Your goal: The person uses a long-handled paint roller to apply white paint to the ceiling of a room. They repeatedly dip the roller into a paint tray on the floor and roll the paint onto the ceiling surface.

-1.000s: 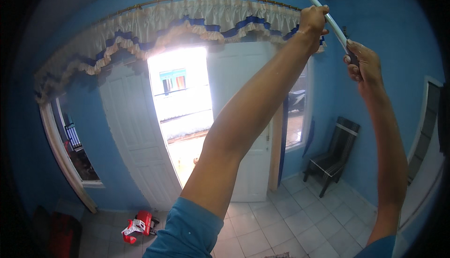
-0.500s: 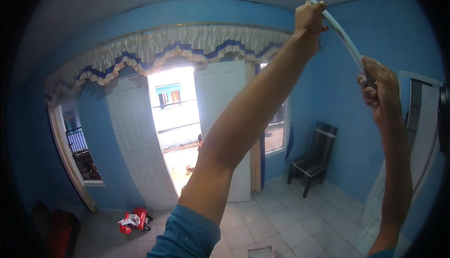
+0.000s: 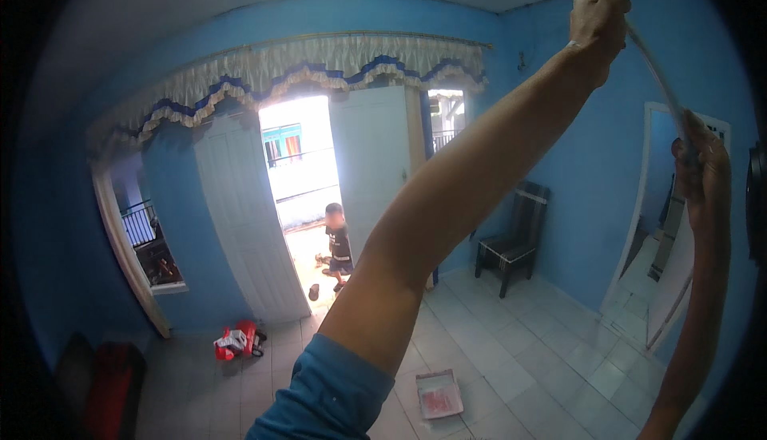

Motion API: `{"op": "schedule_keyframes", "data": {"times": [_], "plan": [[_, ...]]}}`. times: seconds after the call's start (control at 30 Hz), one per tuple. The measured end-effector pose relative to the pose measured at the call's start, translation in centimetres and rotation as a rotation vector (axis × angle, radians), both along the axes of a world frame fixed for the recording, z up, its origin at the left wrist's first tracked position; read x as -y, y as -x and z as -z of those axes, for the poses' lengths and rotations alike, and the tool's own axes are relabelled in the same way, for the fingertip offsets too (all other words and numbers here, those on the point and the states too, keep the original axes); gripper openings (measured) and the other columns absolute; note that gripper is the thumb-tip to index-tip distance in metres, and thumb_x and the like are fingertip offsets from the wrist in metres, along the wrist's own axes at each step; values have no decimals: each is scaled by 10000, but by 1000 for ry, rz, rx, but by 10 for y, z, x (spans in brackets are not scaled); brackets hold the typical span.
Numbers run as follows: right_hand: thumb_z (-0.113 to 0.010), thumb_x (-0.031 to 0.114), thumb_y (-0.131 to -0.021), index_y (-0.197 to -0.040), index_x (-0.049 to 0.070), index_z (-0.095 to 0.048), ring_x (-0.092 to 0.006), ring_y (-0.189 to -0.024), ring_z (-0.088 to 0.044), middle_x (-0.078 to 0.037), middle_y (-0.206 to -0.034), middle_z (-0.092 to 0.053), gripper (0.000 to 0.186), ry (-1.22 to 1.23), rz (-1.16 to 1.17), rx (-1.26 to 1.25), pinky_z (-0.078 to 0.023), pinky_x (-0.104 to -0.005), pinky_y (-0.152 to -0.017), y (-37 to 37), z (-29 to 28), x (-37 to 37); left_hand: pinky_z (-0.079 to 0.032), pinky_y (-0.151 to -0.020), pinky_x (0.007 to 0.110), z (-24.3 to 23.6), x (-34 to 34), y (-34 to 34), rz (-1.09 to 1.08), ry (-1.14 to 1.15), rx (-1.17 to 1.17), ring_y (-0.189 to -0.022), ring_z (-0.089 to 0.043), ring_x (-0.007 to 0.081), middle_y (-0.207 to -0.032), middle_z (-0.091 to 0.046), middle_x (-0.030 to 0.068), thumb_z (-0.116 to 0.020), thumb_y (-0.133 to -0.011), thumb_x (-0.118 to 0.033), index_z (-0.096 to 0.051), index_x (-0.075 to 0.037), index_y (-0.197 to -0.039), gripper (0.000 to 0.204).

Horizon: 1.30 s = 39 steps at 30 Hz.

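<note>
A long pale pole (image 3: pixel 652 63) runs from the top edge diagonally down to the right. My left hand (image 3: pixel 598 23) is wrapped around it high up, near the ceiling line, with my arm stretched across the view. My right hand (image 3: pixel 700 156) grips the pole's lower end at the right, its fingers closed around a darker section. The pole's far end is out of the frame. Below on the floor lies a shallow tray (image 3: pixel 438 394) with pinkish residue inside.
A person (image 3: pixel 337 248) stands in the open doorway between white doors (image 3: pixel 229 208). A ruffled valance (image 3: pixel 296 65) hangs above. A dark chair (image 3: pixel 511 240) stands against the right wall, beside another doorway (image 3: pixel 647 184). A red toy vehicle (image 3: pixel 240 340) and red-black seat (image 3: pixel 116 388) are at lower left.
Both hands and the pole have shifted rightward in view, the right hand also lower. The view has shifted, showing more of the tray and right doorway. A person has appeared in the front doorway.
</note>
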State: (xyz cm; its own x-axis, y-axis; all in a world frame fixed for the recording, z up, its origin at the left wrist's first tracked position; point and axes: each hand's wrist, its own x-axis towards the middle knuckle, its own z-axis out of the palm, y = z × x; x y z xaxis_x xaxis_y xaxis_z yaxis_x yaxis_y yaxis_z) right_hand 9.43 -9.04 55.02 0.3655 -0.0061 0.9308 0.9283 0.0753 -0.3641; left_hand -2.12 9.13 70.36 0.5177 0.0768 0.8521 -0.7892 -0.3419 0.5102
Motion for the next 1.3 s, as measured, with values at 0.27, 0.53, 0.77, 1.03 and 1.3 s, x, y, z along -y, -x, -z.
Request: {"op": "schedule_keyframes", "data": {"times": [0.27, 0.53, 0.77, 1.03, 1.3], "plan": [[-576, 321, -1059, -1387, 114, -636, -200, -995, -662, -133, -1112, -663, 393, 74, 67, -249, -595, -311, -851, 23, -2, 167, -515, -952, 470, -1, 157, -11, -32, -10, 69, -1093, -660, 357, -1125, -658, 275, -598, -916, -203, -562, 97, -1194, 411], [-457, 519, -1074, -1492, 107, -534, -273, -1194, -647, -151, -1295, -664, 592, 294, 958, 597, -531, -412, -1003, 5, 24, 350, -589, -795, 442, 1, 325, -22, -2, 3, 75, -960, -700, 361, -1113, -648, 284, -616, -900, -127, -511, 106, -1233, 420], [-524, 246, -1073, -1451, 42, -537, -321, -1188, -639, -195, -1339, -620, 430, 699, 1044, 420, -491, -453, -1063, 11, 166, 589, -548, -848, 464, 62, 432, -82, 251, 268, 123, -1007, -657, 357, -1064, -649, 233, -593, -944, -139, -507, 64, -1203, 341], [-639, 411, -991, -1387, -3, -578, -58, -474, -357, 41, -623, -398, 576, 182, 178, -947, -260, -231, -401, 141, 385, 602, -482, -809, 460, 272, 458, -5, 178, 258, -201, -972, -619, 310, -1035, -652, 182, -611, -948, -183, -583, 21, -1066, 238], [-650, 173, -976, -1229, -127, -644, -96, -598, -483, -34, -697, -530, 393, 611, 135, -1214, -388, -263, -509, 266, 528, 614, -488, -879, 330, 566, 438, 50, 305, 794, -715, -993, -577, 188, -1131, -628, 108, -601, -1036, -276, -541, 5, -1374, 443]]}}
